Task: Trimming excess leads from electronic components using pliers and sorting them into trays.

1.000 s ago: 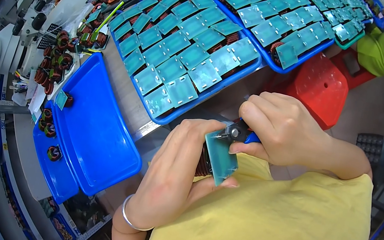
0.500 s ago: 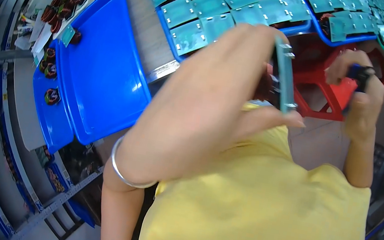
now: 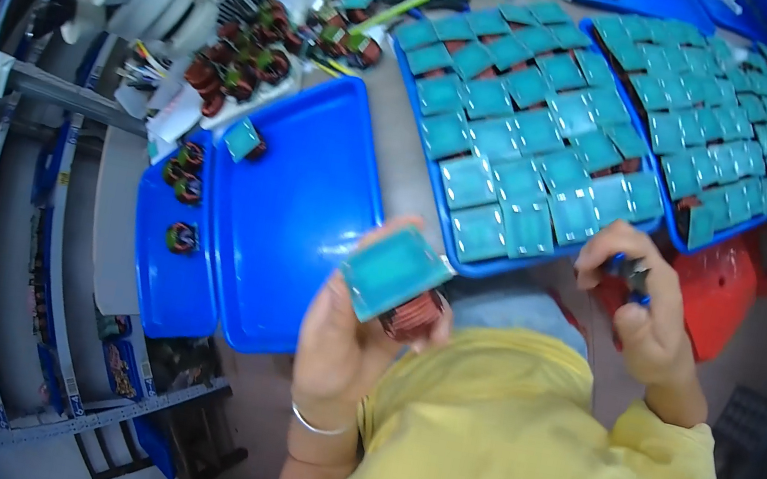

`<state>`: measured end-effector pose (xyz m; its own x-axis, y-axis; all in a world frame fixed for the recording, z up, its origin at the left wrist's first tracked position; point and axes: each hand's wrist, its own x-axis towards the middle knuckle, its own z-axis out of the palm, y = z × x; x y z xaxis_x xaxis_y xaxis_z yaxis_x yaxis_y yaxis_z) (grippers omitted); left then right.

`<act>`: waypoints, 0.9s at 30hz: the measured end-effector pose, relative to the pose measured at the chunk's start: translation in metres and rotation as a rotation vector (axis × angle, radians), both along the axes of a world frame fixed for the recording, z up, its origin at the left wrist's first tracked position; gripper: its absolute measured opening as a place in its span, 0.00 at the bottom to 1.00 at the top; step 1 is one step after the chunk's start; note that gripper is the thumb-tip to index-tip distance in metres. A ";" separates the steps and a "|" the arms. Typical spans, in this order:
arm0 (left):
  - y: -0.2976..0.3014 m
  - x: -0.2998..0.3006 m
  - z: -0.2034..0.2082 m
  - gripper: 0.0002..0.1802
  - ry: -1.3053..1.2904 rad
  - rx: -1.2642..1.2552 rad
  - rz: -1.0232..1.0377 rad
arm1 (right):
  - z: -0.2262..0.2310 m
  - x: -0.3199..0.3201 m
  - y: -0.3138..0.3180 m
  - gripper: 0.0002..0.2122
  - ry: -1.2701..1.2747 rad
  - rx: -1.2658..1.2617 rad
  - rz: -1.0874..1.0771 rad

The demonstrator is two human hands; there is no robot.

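Below the blue tray (image 3: 290, 224): left hand (image 3: 341, 344) now lowers its pinched teal board (image 3: 393, 272) with coil; right hand (image 3: 640, 313), apparently clutching a dark tool (image 3: 638, 279), returned trayward.

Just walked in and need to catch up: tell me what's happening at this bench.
A person in a yellow top is working at a bench. The left hand holds up a teal square board with a copper coil beneath it. The right hand grips a small dark tool by the edge of a blue tray filled with rows of similar teal boards. A nearly bare blue tray lies to the left, one board at its far corner.
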<state>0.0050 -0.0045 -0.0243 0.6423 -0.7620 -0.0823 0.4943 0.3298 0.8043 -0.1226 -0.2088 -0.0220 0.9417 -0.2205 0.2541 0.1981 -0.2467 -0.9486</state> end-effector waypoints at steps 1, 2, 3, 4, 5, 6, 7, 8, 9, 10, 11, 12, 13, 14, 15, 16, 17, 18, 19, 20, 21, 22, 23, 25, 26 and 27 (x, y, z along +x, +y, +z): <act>0.001 -0.004 0.008 0.41 0.040 -0.004 -0.010 | 0.008 0.008 0.001 0.18 -0.008 -0.078 0.057; 0.002 -0.006 0.014 0.41 0.081 -0.007 -0.023 | 0.016 0.017 0.002 0.16 -0.028 -0.130 0.114; 0.002 -0.005 0.016 0.40 0.112 -0.051 -0.050 | 0.020 0.026 0.004 0.17 -0.062 -0.185 0.140; 0.004 -0.003 0.016 0.40 0.094 -0.056 -0.051 | 0.023 0.035 0.005 0.18 -0.093 -0.239 0.164; 0.006 0.000 0.014 0.39 0.176 -0.132 -0.093 | 0.027 0.043 0.004 0.18 -0.109 -0.245 0.162; 0.008 0.002 0.016 0.38 0.253 -0.205 -0.129 | 0.033 0.050 0.003 0.16 -0.108 -0.269 0.202; 0.009 0.005 0.014 0.38 0.276 -0.219 -0.138 | 0.037 0.057 0.002 0.15 -0.098 -0.294 0.238; 0.009 0.008 0.014 0.38 0.265 -0.220 -0.139 | 0.039 0.065 0.002 0.15 -0.109 -0.297 0.238; 0.008 0.011 0.013 0.38 0.303 -0.259 -0.148 | 0.041 0.073 0.001 0.15 -0.106 -0.271 0.275; 0.007 0.015 0.012 0.38 0.340 -0.302 -0.155 | 0.044 0.081 -0.001 0.16 -0.103 -0.249 0.316; 0.006 0.020 0.011 0.38 0.347 -0.332 -0.188 | 0.048 0.089 -0.002 0.20 -0.049 -0.269 0.350; 0.006 0.021 0.013 0.38 0.335 -0.338 -0.182 | 0.051 0.096 0.001 0.20 -0.059 -0.276 0.357; 0.007 0.019 0.017 0.37 0.242 -0.197 -0.092 | 0.053 0.103 0.006 0.22 -0.080 -0.308 0.398; 0.008 0.017 0.018 0.37 0.154 -0.057 0.003 | 0.054 0.109 0.011 0.25 -0.097 -0.341 0.441; 0.010 0.020 0.014 0.36 0.058 -0.011 0.009 | 0.056 0.115 0.014 0.29 -0.060 -0.369 0.506; 0.013 0.022 0.015 0.36 0.050 -0.016 0.019 | 0.056 0.121 0.020 0.29 -0.068 -0.376 0.515; 0.015 0.025 0.017 0.36 0.037 0.053 0.019 | 0.052 0.127 0.025 0.28 -0.015 -0.381 0.585; 0.017 0.027 0.017 0.36 0.024 0.121 0.019 | 0.050 0.134 0.030 0.28 0.040 -0.387 0.653; 0.023 0.037 0.006 0.34 -0.031 0.121 -0.040 | 0.048 0.141 0.031 0.26 0.053 -0.374 0.657; 0.031 0.053 -0.002 0.33 -0.312 0.252 -0.002 | 0.045 0.148 0.032 0.26 0.055 -0.384 0.655; 0.039 0.068 -0.005 0.33 -0.593 0.380 0.037 | 0.041 0.155 0.032 0.24 0.002 -0.454 0.604; 0.037 0.082 -0.001 0.32 -0.622 0.467 0.200 | 0.034 0.162 0.031 0.23 -0.044 -0.524 0.552; 0.042 0.106 -0.006 0.31 -0.821 0.633 0.370 | 0.028 0.169 0.028 0.22 -0.080 -0.531 0.500; 0.050 0.152 -0.009 0.32 -1.194 1.063 0.618 | 0.021 0.191 0.025 0.22 -0.047 -0.559 0.453; 0.061 0.179 -0.021 0.33 -1.403 1.150 0.715 | 0.021 0.201 0.029 0.22 -0.027 -0.576 0.417; 0.061 0.197 -0.026 0.36 -1.390 1.290 0.706 | 0.019 0.212 0.032 0.22 -0.029 -0.574 0.427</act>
